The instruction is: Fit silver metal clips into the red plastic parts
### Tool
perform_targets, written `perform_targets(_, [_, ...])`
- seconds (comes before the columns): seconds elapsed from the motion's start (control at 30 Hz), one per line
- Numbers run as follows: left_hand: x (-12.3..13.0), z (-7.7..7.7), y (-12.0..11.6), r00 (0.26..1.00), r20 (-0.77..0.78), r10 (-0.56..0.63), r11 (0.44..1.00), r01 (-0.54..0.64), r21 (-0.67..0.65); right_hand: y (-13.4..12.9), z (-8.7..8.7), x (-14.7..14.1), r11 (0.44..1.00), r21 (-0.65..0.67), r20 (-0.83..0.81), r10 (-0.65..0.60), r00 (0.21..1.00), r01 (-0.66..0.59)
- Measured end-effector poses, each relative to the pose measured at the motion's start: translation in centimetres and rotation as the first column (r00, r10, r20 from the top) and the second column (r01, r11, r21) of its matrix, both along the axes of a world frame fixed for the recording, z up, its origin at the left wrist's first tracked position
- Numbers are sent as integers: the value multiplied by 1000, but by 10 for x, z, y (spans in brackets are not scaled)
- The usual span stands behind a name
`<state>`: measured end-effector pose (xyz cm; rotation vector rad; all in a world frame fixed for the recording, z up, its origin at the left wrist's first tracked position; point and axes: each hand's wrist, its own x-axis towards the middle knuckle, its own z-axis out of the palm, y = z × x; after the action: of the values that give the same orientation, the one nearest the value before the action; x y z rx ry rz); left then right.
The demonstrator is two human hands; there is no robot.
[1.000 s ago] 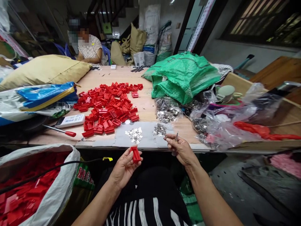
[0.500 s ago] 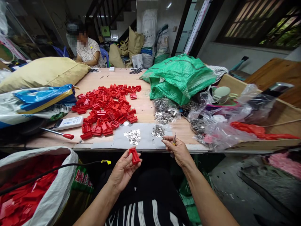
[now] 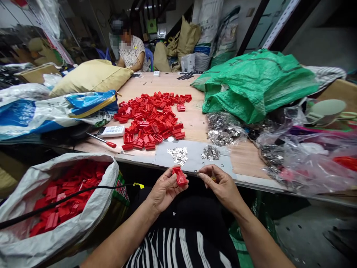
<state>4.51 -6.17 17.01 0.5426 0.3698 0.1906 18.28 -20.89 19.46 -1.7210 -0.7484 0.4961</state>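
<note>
My left hand (image 3: pixel 167 188) is closed round a small red plastic housing (image 3: pixel 180 176), its hollow side up, just off the table's front edge. To its right, my right hand (image 3: pixel 220 184) is closed with thumb and index finger pinching a small dark metal piece (image 3: pixel 198 174). Tucked in the same hand is a slim pointed tool (image 3: pixel 214 178) with a yellow part; most of it is hidden by the fingers. Beyond the hands, a pile of shiny flat metal pieces (image 3: pixel 178 155) and a pile of darker metal pieces (image 3: pixel 211 152) lie on a grey sheet (image 3: pixel 192 145).
Many red housings (image 3: pixel 153 119) are heaped on the table. More fill a white sack (image 3: pixel 108 182) at lower left, crossed by a black cable (image 3: pixel 83 192). A green sack (image 3: pixel 259 82) and plastic bags (image 3: pixel 312 156) stand right. A co-worker (image 3: pixel 134 52) sits at the far side.
The view has swung left, so the scene sits further right. My right hand has come closer to the left hand, its pinched piece now off the grey sheet. Both hands keep their holds.
</note>
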Motion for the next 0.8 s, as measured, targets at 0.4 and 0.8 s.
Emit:
perform_targets(0.4, [-3, 3, -3, 989, -21, -144, 987, 142, -73, 25, 10, 0, 944, -27, 373, 316, 872, -330])
perform_targets(0.8, [-3, 4, -3, 981, -52, -188, 980, 185, -68, 19, 15, 4, 936, -83, 481, 337, 809, -341])
